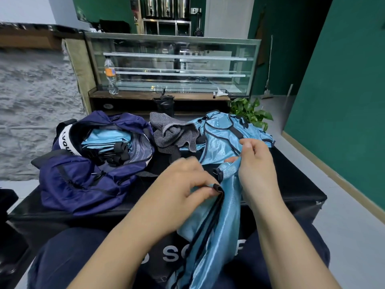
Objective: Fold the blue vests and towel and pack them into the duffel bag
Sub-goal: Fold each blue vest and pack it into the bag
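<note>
A light blue vest (210,232) with dark trim hangs from both my hands over the front of the black table (295,184) and down between my knees. My left hand (183,184) pinches its dark-edged top. My right hand (256,163) grips a blue strap of the same vest. A navy duffel bag (83,180) lies open at the left, with folded blue vests (104,138) inside. A crumpled grey towel (173,132) sits behind my hands. More blue vests (227,130) are piled at the back right.
A black bottle (165,105) stands behind the towel. A glass display case (173,65) and a plastic drink bottle (110,76) are beyond the table. A green plant (252,112) is at the right, by the grey floor and green wall.
</note>
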`<action>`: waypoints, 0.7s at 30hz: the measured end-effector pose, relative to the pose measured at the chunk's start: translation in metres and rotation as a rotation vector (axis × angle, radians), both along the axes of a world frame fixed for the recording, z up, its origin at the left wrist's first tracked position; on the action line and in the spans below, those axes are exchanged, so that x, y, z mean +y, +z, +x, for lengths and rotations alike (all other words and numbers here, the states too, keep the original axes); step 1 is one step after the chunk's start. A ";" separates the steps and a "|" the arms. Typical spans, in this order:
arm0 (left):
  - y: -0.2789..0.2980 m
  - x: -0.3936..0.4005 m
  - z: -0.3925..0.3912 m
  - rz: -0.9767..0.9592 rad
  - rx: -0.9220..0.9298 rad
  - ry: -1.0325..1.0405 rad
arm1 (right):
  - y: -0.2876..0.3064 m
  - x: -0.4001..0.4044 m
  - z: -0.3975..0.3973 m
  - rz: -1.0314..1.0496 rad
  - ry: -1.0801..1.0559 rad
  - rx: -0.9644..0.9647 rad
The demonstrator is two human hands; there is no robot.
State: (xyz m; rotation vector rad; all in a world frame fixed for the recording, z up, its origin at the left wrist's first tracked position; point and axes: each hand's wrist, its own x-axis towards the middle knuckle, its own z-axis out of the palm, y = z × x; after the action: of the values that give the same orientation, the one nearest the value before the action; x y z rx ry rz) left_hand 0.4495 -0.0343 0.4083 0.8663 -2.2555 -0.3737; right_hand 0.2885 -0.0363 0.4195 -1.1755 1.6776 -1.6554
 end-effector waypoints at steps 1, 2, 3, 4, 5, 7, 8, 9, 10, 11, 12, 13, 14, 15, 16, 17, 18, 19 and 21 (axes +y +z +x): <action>-0.002 -0.002 0.000 -0.072 -0.009 0.025 | 0.000 0.000 0.001 -0.003 0.006 0.003; -0.003 -0.003 0.000 -0.113 -0.017 0.050 | 0.001 0.001 0.003 -0.006 0.022 -0.011; -0.004 -0.003 0.000 -0.144 -0.031 0.073 | 0.002 0.001 0.005 -0.009 0.053 -0.041; -0.005 -0.003 -0.001 -0.178 -0.054 0.090 | 0.003 0.002 0.009 -0.013 0.094 -0.078; -0.005 -0.003 -0.002 -0.217 -0.075 0.105 | 0.003 0.003 0.012 -0.018 0.132 -0.102; -0.004 -0.003 -0.003 -0.269 -0.097 0.143 | 0.003 0.004 0.018 -0.033 0.181 -0.116; -0.004 -0.003 -0.003 -0.289 -0.105 0.171 | 0.004 0.005 0.020 -0.042 0.193 -0.118; -0.005 -0.003 -0.002 -0.303 -0.105 0.200 | 0.004 0.006 0.021 -0.052 0.200 -0.111; -0.005 -0.004 -0.001 -0.302 -0.094 0.217 | 0.004 0.005 0.020 -0.062 0.204 -0.084; -0.004 -0.005 0.001 -0.291 -0.074 0.219 | 0.004 0.005 0.018 -0.063 0.207 -0.034; -0.004 -0.006 0.003 -0.273 -0.050 0.207 | 0.004 0.004 0.015 -0.054 0.221 0.021; -0.003 -0.009 0.005 -0.244 -0.021 0.179 | 0.003 0.003 0.012 -0.032 0.254 0.059; -0.001 -0.011 0.008 -0.196 0.017 0.141 | 0.002 0.002 0.010 -0.010 0.305 0.063; 0.001 -0.012 0.010 -0.130 0.059 0.110 | 0.001 0.002 0.008 0.015 0.362 0.032; 0.003 -0.012 0.013 -0.065 0.091 0.095 | 0.000 0.002 0.006 0.039 0.423 -0.011; 0.004 -0.014 0.016 -0.024 0.112 0.100 | -0.001 0.003 0.004 0.063 0.487 -0.052; 0.005 -0.015 0.018 -0.011 0.123 0.119 | -0.001 0.003 0.002 0.085 0.550 -0.080; 0.005 -0.016 0.021 -0.008 0.129 0.140 | 0.000 0.004 0.000 0.108 0.613 -0.093; 0.004 -0.019 0.026 0.000 0.148 0.170 | 0.000 0.005 -0.005 0.179 0.709 -0.055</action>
State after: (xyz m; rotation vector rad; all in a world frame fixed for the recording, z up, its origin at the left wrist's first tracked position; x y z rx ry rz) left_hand 0.4756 -0.0533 0.4120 0.9892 -2.0306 -0.3480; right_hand 0.2839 -0.0312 0.4193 -1.3998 1.1417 -1.0607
